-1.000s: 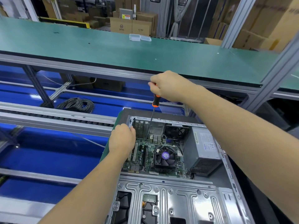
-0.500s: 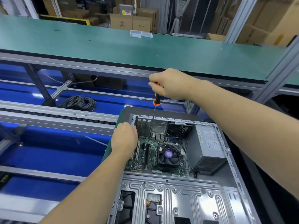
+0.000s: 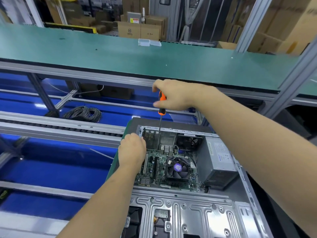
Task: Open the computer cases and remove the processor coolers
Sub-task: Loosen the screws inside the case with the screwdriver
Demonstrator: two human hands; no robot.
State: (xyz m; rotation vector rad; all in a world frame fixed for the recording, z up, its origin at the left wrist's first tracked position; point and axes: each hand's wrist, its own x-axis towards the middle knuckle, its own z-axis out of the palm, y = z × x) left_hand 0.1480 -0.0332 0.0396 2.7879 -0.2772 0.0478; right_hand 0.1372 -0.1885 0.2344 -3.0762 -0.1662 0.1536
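Green bench [image 3: 103, 54] behind; right hand [image 3: 173, 95] has loosened around screwdriver [image 3: 161, 107]; left hand [image 3: 133, 150] still grips case [image 3: 188, 217].

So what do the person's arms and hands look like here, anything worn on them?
Both forearms are bare as far as the frame shows: no sleeves, no gloves on the left hand or right hand, and no watch, wrist strap or rings visible. The upper arms are out of frame.

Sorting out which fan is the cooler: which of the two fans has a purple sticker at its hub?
The processor cooler fan on the motherboard; the rear case fan behind it looks all dark.
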